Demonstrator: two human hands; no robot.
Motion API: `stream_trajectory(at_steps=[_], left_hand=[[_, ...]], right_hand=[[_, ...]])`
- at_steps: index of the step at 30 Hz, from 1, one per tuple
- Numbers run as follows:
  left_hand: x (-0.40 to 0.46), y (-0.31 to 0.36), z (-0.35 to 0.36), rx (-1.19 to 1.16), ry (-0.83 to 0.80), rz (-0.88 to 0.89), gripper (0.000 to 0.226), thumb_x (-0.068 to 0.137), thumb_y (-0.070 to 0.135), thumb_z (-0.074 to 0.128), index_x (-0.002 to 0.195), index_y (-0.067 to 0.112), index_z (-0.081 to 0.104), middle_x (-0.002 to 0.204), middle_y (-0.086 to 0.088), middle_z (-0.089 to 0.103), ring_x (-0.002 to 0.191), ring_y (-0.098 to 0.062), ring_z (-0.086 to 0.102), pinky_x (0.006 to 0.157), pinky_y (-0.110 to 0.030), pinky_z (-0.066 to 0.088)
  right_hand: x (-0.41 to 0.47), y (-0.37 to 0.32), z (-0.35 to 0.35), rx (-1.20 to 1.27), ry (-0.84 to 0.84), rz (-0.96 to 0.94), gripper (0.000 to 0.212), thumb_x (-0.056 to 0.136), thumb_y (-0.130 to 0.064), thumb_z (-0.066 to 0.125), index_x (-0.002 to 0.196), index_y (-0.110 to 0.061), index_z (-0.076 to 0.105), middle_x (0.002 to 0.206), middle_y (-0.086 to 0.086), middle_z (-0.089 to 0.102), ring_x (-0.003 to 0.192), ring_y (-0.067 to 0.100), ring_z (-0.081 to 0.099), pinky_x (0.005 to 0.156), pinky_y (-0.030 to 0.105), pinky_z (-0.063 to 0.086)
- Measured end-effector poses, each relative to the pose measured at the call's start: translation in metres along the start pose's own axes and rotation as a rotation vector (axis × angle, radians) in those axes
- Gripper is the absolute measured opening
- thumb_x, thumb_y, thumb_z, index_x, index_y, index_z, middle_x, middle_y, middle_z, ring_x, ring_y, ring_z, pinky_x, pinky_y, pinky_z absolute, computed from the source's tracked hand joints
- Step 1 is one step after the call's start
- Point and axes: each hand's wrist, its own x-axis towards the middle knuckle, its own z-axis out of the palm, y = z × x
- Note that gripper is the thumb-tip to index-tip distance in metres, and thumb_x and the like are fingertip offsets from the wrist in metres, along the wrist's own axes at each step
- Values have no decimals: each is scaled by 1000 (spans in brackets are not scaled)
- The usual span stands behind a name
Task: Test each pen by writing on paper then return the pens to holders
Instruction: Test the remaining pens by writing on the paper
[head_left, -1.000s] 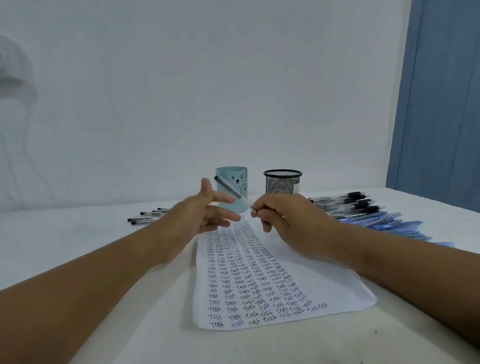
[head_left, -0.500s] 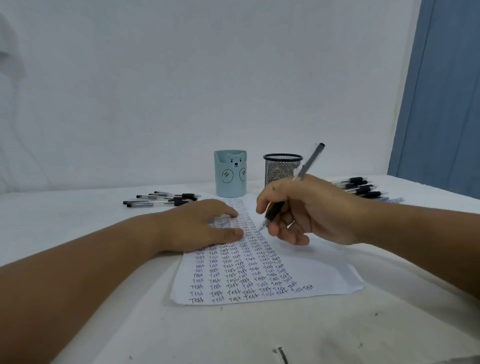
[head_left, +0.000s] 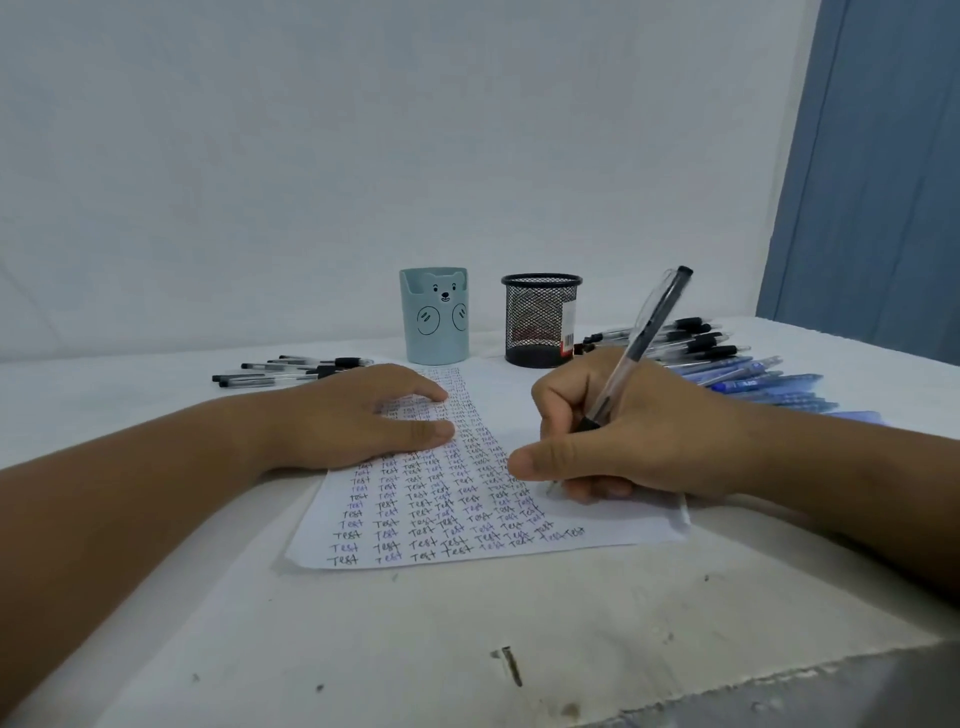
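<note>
Since half a second ago, the right hand (head_left: 628, 436) has slid down the paper (head_left: 597, 525) toward the near edge, and the pen (head_left: 641, 338) it grips has tipped a little steeper; the left hand (head_left: 363, 415) has stayed flat on the sheet's upper left part.

From the head view, the right hand's fingers and thumb are curled round the pen's lower barrel. The pen's long axis runs from its cap end, up and to the right, down to a tip that shows just below the thumb, at or just above the blank right margin beside the last column of "Test" words. The left hand lies with straight fingers pressing the paper and holds nothing.

Both holders stand beyond the sheet: the bear cup (head_left: 435, 317) to the left, the mesh cup (head_left: 540, 319) just ahead of the right hand. So the writing hand is the nearer one for the return, likely once this word is written.
</note>
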Motion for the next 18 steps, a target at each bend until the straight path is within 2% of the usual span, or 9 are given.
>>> stream_trajectory(at_steps=[2,4,6,9,14,18], left_hand=[[0,-1,0,6,4,6,69,72,79,54,135,50,51,145,29,40,137,1,35,113,-28,28],[1,-2,1,10,6,7,70,71,80,54,134,51,51,145,29,40,137,2,35,113,-28,28],[1,-3,1,5,9,8,69,71,79,55,134,50,52,144,29,40,137,2,35,113,-28,28],[2,-5,1,-7,10,13,69,71,79,56,134,50,52,144,30,41,137,2,36,115,-28,28],[3,-6,2,-5,7,24,68,73,78,57,134,50,52,143,30,42,136,4,36,114,-27,28],[5,-10,1,-3,6,19,70,70,84,56,132,53,52,145,30,42,137,3,36,118,-32,28]], right_hand=[[-1,0,1,1,-11,10,43,73,-28,80,60,-1,50,53,17,59,40,22,43,44,27,35],[-2,1,2,-8,-7,10,40,80,-19,81,60,-2,50,53,13,59,41,21,47,43,25,37],[-2,3,4,-46,19,1,40,84,-12,78,57,-9,49,53,10,60,48,21,53,47,26,42],[-1,6,5,-114,48,-16,45,86,-7,74,53,-17,45,52,5,59,50,18,51,55,32,41],[-2,5,5,-153,63,-22,41,83,-4,72,52,-18,47,55,16,58,50,17,50,54,33,41],[-2,7,5,-163,58,-30,42,82,-3,71,52,-19,48,54,11,60,49,16,50,52,31,41]])
